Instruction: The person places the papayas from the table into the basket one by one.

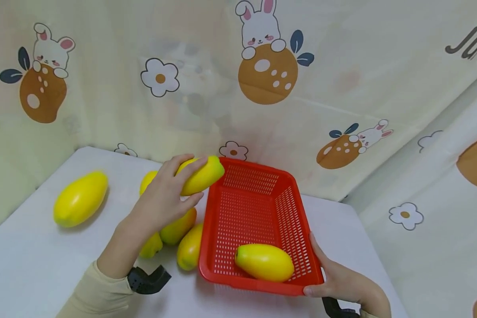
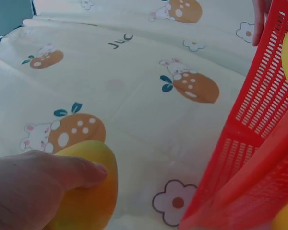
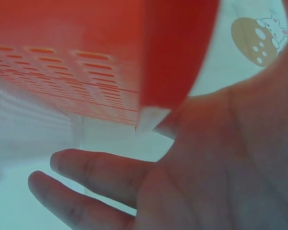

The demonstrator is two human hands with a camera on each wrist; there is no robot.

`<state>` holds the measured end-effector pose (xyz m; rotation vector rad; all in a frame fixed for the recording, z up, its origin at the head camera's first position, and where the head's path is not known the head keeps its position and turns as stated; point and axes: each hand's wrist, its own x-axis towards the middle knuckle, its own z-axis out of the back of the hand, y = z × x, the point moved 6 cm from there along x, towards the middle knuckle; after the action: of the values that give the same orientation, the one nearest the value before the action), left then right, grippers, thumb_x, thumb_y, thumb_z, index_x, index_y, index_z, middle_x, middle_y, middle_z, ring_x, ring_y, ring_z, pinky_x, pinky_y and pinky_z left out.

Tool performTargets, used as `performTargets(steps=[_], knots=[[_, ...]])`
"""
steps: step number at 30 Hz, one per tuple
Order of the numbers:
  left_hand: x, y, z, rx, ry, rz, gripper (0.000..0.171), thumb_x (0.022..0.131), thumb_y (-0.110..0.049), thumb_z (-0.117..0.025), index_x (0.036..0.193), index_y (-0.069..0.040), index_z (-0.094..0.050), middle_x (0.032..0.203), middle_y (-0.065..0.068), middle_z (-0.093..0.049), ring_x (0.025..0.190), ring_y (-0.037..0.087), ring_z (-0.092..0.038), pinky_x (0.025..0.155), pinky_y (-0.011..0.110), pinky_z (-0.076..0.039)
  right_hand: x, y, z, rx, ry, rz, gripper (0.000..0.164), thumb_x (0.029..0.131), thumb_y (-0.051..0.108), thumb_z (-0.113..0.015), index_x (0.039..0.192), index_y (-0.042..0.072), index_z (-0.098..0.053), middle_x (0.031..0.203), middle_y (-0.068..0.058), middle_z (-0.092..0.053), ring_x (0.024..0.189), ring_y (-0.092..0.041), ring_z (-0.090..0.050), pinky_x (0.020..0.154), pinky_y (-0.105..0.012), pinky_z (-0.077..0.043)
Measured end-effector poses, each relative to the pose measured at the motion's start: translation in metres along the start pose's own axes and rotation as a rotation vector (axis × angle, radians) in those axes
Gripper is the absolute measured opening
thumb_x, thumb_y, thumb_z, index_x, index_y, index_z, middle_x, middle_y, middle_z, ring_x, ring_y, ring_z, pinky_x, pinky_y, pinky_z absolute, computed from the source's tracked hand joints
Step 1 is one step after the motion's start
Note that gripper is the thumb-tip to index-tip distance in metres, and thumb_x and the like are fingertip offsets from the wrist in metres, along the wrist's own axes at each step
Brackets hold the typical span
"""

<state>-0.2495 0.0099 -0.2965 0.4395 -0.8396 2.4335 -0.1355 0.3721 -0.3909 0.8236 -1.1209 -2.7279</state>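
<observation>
My left hand grips a yellow papaya with a greenish tip, held up beside the far left corner of a red plastic basket. In the left wrist view the thumb lies along the fruit. One yellow papaya lies in the near end of the basket. My right hand holds the basket's near right corner, thumb at the front rim and a finger along the right side. Two of its other fingers stretch out below the rim in the right wrist view.
Another large yellow fruit lies at the left of the white table. Several more yellow fruits sit left of the basket, partly hidden by my left arm. A patterned curtain hangs along the back and right side.
</observation>
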Motion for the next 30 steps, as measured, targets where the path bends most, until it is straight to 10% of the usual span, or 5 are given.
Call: performTargets(steps=[30], knots=[[-0.003, -0.032, -0.013, 0.005, 0.003, -0.189, 0.072, 0.080, -0.031, -0.066, 0.139, -0.039, -0.025, 0.140, 0.002, -0.031, 0.126, 0.021, -0.033, 0.095, 0.039, -0.044, -0.002, -0.002, 0.001, -0.012, -0.007, -0.039, 0.111, 0.076, 0.030, -0.069, 0.141, 0.026, 0.021, 0.150, -0.019, 0.004, 0.120, -0.032, -0.033, 0.093, -0.052, -0.042]])
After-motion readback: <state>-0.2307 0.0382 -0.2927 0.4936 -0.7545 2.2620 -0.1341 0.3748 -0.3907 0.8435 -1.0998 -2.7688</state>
